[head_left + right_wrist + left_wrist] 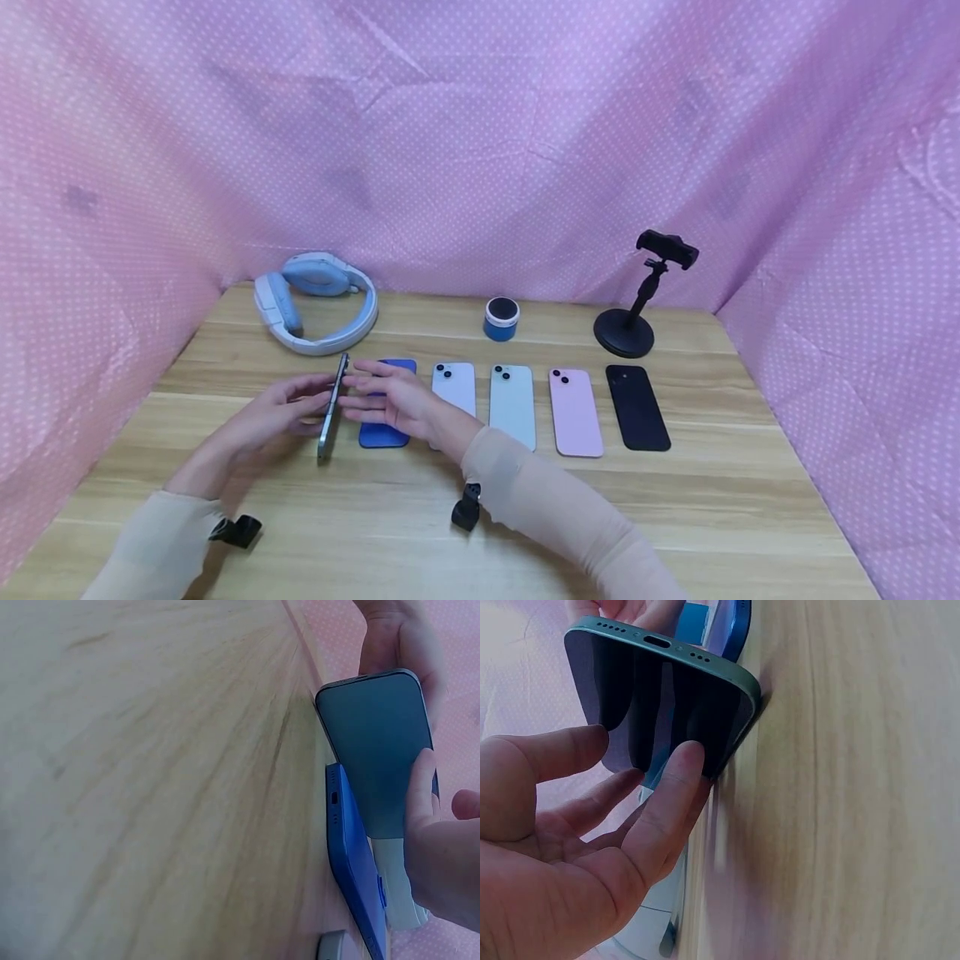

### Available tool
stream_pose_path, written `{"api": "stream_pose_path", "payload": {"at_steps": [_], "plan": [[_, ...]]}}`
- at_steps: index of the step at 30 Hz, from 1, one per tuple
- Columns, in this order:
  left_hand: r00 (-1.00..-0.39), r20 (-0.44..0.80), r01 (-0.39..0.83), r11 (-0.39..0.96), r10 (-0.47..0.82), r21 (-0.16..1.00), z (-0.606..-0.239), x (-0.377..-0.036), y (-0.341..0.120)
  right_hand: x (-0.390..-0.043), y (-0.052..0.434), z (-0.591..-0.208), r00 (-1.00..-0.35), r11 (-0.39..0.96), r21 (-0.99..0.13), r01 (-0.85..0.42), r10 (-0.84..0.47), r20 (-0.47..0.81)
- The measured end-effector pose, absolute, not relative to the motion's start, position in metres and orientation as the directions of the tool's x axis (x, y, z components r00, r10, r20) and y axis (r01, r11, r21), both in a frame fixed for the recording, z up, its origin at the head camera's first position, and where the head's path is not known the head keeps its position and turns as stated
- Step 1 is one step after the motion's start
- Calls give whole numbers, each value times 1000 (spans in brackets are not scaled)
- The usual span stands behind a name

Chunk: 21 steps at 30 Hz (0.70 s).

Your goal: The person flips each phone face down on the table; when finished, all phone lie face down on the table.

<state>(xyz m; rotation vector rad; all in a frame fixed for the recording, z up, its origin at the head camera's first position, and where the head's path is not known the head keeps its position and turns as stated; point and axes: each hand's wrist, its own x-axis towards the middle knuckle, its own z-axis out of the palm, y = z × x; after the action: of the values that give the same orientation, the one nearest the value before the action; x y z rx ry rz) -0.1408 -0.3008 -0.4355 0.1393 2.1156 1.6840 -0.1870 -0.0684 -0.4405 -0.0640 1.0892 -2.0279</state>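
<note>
A green-framed phone [332, 415] stands nearly upright on a long edge between the two hands, at the left end of a row of phones. Its dark screen [656, 690] faces the left hand [277, 410], whose loosely bent fingertips rest on or close against the glass. On the other side, the right hand [401, 402] reaches in with extended fingers at the phone's plain green back [379, 742]. One fingertip lies along that back in the right wrist view. Beneath the right hand, a blue phone [386, 436] lies flat, partly covered by the fingers.
White [465, 379], pale green [512, 408], pink [576, 414] and black [639, 408] phones lie to the right. Behind them are blue-white headphones [330, 342], a small blue speaker [500, 321] and a black phone stand [626, 332]. Pink dotted cloth [480, 167] surrounds the wooden table [712, 517].
</note>
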Motion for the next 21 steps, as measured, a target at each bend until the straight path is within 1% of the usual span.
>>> {"api": "stream_pose_path", "payload": {"at_steps": [4,12,21], "plan": [[-901,-291,-210,264,322,941,-436,-140,-300,-187,-68,-443,-670,-280,-724,630,-667,-325],[-907,-246,-161,259,341,952,-430,-137,-304,-188,-76,-447,-681,-258,-748,611,-653,-331],[-911,-275,-181,301,308,936,-429,-137,-309,-188,-82,-445,-677,-215,-786,579,-665,-317]]}}
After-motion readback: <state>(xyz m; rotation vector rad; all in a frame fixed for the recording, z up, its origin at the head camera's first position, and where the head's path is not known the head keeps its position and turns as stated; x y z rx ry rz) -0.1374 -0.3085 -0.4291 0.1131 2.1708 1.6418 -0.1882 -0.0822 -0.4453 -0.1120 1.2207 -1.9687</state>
